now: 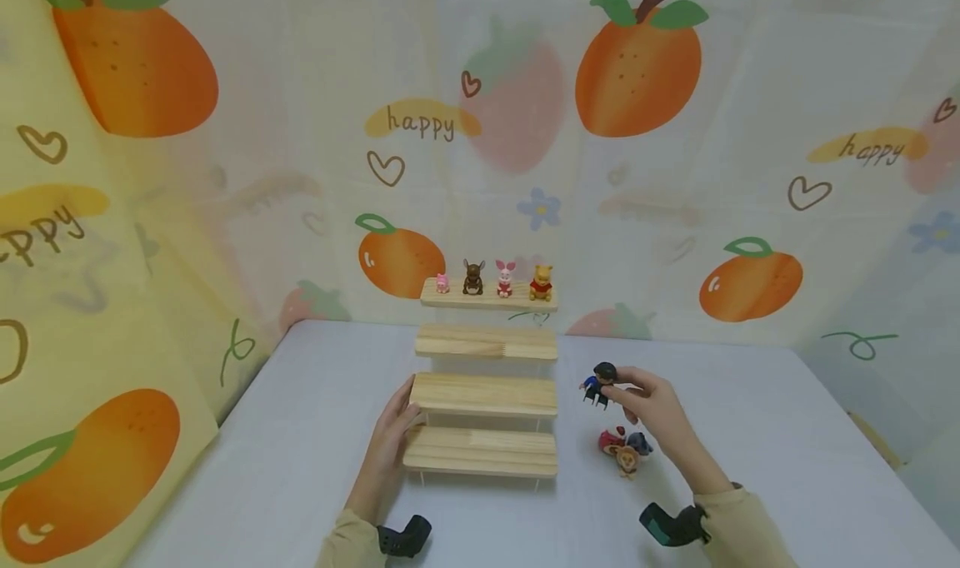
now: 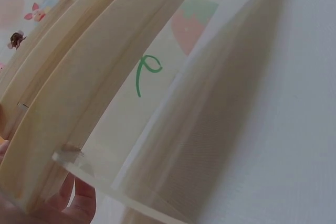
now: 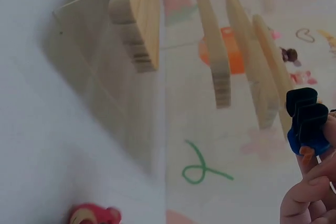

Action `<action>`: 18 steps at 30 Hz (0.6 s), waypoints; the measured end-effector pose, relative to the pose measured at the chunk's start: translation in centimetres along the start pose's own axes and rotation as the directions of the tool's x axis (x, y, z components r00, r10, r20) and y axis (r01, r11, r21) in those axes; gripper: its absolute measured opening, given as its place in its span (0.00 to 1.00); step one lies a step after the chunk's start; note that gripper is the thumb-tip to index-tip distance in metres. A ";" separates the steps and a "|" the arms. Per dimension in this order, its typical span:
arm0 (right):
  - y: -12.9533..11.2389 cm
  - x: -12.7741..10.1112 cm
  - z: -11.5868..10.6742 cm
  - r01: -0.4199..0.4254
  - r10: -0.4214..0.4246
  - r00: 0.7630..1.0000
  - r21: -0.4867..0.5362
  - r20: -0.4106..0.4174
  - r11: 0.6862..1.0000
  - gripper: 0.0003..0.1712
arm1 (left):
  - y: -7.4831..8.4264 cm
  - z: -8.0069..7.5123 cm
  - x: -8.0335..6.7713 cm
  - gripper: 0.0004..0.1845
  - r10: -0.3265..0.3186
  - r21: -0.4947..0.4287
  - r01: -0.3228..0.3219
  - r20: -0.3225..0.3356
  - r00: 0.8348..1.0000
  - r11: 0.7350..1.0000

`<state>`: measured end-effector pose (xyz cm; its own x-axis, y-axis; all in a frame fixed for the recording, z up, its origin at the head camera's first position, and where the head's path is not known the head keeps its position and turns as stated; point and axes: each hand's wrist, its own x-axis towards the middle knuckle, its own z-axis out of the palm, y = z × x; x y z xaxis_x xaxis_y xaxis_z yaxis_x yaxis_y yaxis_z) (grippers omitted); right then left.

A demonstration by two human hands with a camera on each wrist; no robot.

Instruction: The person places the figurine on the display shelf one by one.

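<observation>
A stepped wooden display shelf (image 1: 483,393) with several tiers stands in the middle of the table. My left hand (image 1: 392,428) grips its left side, at the ends of the lower boards; in the left wrist view, fingers (image 2: 83,198) show under a board end. Right of the shelf, above the table, my right hand (image 1: 651,401) pinches a small figurine (image 1: 599,383) with black hair, a blue top and black legs. In the right wrist view the figurine (image 3: 307,121) has its dark legs toward the camera. Its head is hidden there.
On the top tier sit a tiny pink figurine (image 1: 442,284), a brown figurine (image 1: 472,278), a Piglet figurine (image 1: 505,280) and a Winnie-the-Pooh figurine (image 1: 541,283). Below my right hand lies a cluster of figurines (image 1: 627,460). A fruit-printed curtain (image 1: 645,193) hangs behind the table.
</observation>
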<state>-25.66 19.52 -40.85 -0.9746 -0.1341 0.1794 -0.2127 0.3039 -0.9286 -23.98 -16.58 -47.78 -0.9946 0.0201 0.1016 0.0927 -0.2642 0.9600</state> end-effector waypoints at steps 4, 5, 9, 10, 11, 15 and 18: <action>-2.2 0.9 1.2 0.001 -0.001 1.000 -0.002 0.023 1.000 0.16 | 0.0 0.3 -0.1 0.32 -0.008 -0.023 0.008 -0.019 1.000 1.000; -3.2 1.0 1.6 -0.003 0.003 0.999 0.014 0.032 1.000 0.16 | 0.0 0.4 -0.1 0.32 -0.008 -0.030 0.007 -0.025 1.000 1.000; -4.1 1.8 2.6 0.044 -0.049 0.997 0.074 0.057 0.996 0.16 | -0.3 0.5 -0.1 0.31 0.018 -0.025 -0.019 -0.022 1.000 1.000; -4.3 2.0 2.9 0.049 -0.054 0.997 0.094 0.061 0.994 0.17 | -0.3 0.5 -0.2 0.31 0.020 -0.021 -0.021 -0.017 1.000 1.000; -4.5 2.3 3.2 0.048 -0.055 0.996 0.104 0.065 0.993 0.17 | -0.4 0.4 -0.2 0.31 0.017 -0.019 -0.017 -0.019 1.000 1.000; -5.3 3.4 4.7 0.043 -0.054 0.996 0.140 0.075 0.989 0.18 | -0.3 0.3 -0.2 0.32 -0.002 -0.029 0.002 -0.024 1.000 1.000; -5.5 4.2 5.7 0.049 -0.064 0.995 0.182 0.076 0.982 0.18 | -0.1 0.2 -0.2 0.32 0.000 -0.033 -0.001 -0.028 1.000 0.999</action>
<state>-28.19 11.89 -36.83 -0.9508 -0.2247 0.2131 -0.2441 0.1202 -0.9623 -23.82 -16.37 -47.81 -0.9955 -0.0070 0.0941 0.0920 -0.2960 0.9507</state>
